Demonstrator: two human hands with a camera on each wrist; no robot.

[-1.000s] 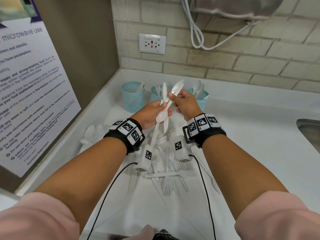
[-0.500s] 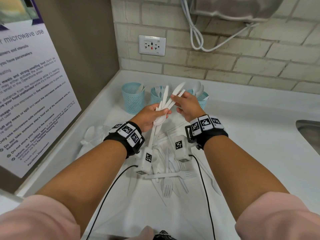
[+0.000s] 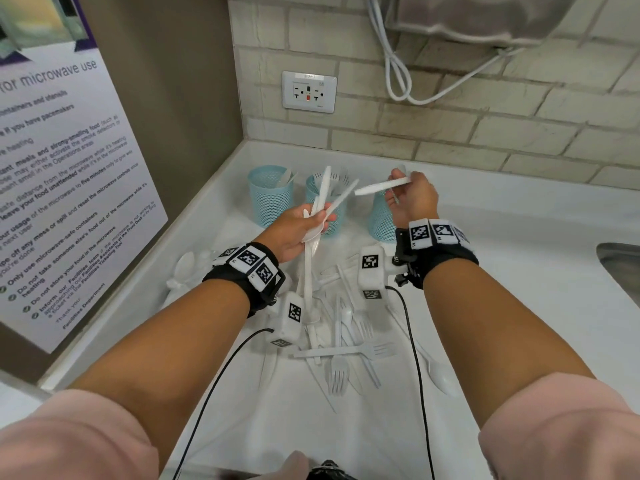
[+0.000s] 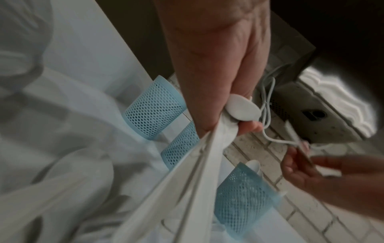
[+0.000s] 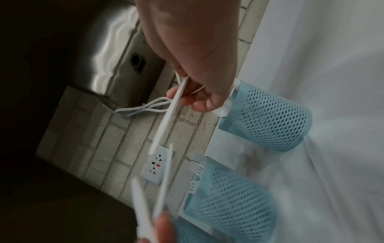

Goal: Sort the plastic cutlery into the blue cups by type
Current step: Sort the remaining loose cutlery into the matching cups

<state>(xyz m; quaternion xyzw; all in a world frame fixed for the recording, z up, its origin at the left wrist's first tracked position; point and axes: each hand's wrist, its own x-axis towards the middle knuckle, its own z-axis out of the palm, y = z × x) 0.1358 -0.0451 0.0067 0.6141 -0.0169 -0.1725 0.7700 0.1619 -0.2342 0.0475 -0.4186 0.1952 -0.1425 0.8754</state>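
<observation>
Three pale blue mesh cups stood upright in a row near the back wall: the left cup (image 3: pixel 270 195) held what looked like a knife, the middle cup (image 3: pixel 320 202) forks, the right cup (image 3: pixel 381 216) spoons. White plastic cutlery (image 3: pixel 341 344) lay scattered in a loose pile nearer the person. A bundle of white utensils (image 3: pixel 320 202) and one single white piece (image 3: pixel 381 186) were held above the cups.

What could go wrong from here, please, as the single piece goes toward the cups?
1. The right hand only pinches the white piece by one end, above the right cup, so it might slip or miss.
2. The left hand grips a loose bundle fanning out; one piece could drop onto the pile.
</observation>
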